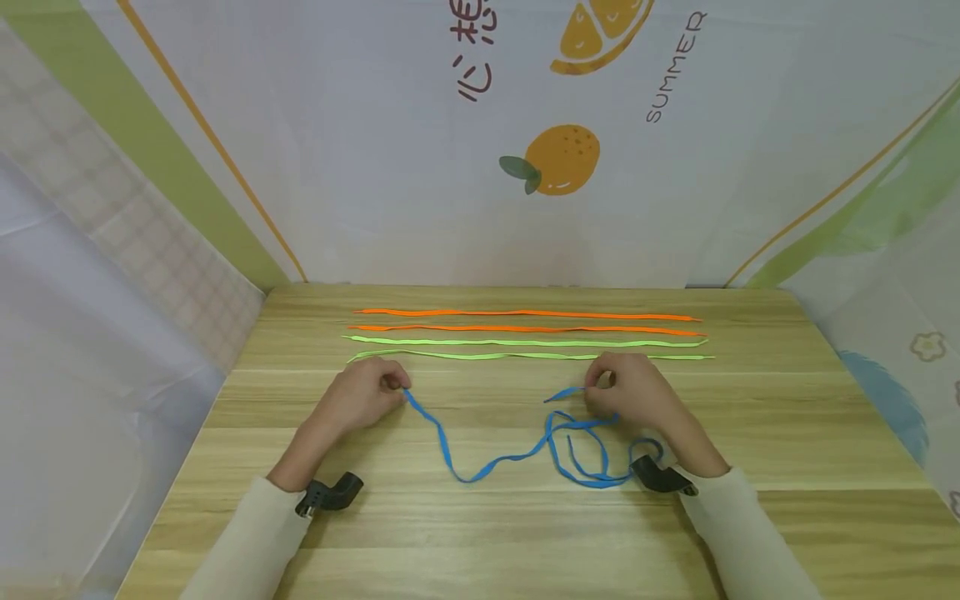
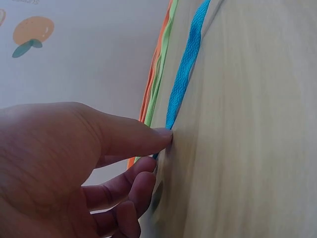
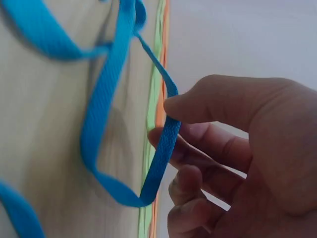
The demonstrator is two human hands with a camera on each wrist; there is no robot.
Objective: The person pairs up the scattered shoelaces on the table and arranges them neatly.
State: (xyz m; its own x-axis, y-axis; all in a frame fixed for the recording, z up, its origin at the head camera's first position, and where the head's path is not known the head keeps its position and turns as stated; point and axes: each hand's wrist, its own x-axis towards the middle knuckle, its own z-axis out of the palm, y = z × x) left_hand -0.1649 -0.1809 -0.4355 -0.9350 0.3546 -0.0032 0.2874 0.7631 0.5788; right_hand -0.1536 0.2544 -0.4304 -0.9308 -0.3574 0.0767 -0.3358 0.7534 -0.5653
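A flat blue shoelace (image 1: 443, 442) sags across the table between my hands. My left hand (image 1: 367, 392) pinches one end of it between thumb and fingertips; in the left wrist view the lace (image 2: 185, 69) runs up and away from that pinch. On the other side, my right hand (image 1: 636, 392) pinches blue lace near a free tip, and the right wrist view shows the strip (image 3: 161, 163) bending in a loop below the thumb. Loose blue coils (image 1: 600, 482) lie beneath and left of the right wrist. I cannot tell whether the blue is one lace or two.
Beyond my hands, two orange shoelaces (image 1: 525, 313) and two light green shoelaces (image 1: 517, 342) stretch side by side across the wooden table (image 1: 465, 550). A printed white cloth (image 1: 375, 167) hangs behind the table's far edge. Both wrists carry black camera mounts (image 1: 330, 493).
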